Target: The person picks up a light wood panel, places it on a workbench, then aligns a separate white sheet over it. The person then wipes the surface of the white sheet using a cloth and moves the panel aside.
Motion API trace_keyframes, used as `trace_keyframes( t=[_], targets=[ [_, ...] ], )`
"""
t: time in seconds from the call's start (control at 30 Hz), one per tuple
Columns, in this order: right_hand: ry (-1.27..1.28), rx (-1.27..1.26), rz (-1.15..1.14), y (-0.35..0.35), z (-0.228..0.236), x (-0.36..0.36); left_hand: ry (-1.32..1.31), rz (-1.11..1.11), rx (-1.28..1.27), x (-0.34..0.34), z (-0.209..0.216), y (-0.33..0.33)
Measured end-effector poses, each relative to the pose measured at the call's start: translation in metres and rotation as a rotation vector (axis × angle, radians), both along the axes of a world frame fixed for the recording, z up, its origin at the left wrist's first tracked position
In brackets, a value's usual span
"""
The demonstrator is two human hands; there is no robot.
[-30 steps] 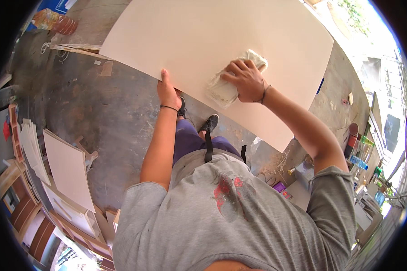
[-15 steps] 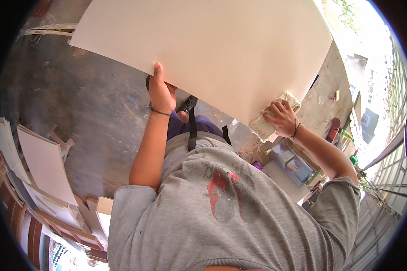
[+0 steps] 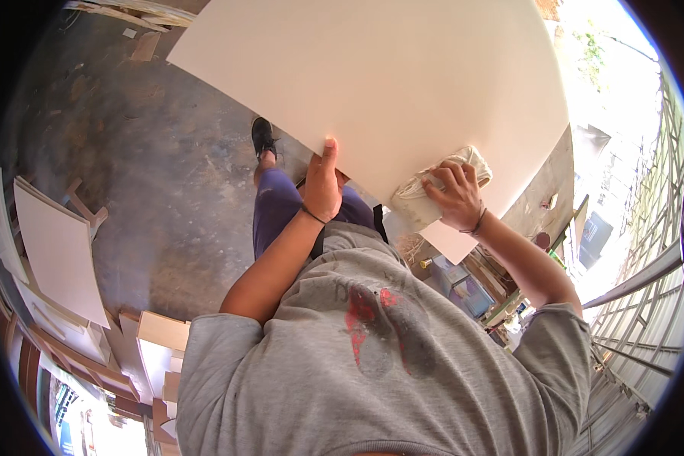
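A large flat white panel stretches out in front of me, its far part running out of view at the top. My left hand is closed on the panel's near edge, thumb lying on the upper face and fingers hidden beneath. Close to the panel's right near corner, my right hand presses a crumpled off-white cloth against the surface with bent fingers. Part of the cloth hangs over the near edge.
Pale boards lean at the left beside wooden frames. A grey-blue box with small items stands below the panel's right corner. A metal lattice lines the right side. My black shoe rests on the stained concrete floor.
The panel's left corner and my left hand have shifted right in the picture. My right hand and the cloth have moved slightly left, showing the panel's near corner. My left leg now shows.
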State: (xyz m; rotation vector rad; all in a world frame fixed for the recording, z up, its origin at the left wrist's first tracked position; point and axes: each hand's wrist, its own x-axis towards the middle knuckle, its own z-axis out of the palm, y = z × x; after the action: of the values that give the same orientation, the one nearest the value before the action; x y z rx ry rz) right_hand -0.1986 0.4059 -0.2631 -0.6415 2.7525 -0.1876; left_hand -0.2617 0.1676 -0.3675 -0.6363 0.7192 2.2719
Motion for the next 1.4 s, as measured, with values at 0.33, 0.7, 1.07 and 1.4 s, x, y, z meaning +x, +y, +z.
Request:
trace_keyframes(
  t=[0.33,0.7,1.07,1.4],
  targets=[
    [0.028,0.003,0.111,-0.027,0.005,-0.055,0.097,0.316,0.061,-0.155,-0.001,-0.089],
    [0.092,-0.017,0.151,-0.084,-0.009,-0.140,0.020,0.305,0.131,-0.153,0.009,-0.078],
    [0.196,-0.072,0.210,-0.135,-0.021,-0.220,0.036,0.246,0.285,-0.147,0.003,-0.087],
    [0.352,-0.076,0.164,-0.174,-0.035,-0.271,0.045,0.294,0.335,-0.146,0.004,-0.081]
  ],
)
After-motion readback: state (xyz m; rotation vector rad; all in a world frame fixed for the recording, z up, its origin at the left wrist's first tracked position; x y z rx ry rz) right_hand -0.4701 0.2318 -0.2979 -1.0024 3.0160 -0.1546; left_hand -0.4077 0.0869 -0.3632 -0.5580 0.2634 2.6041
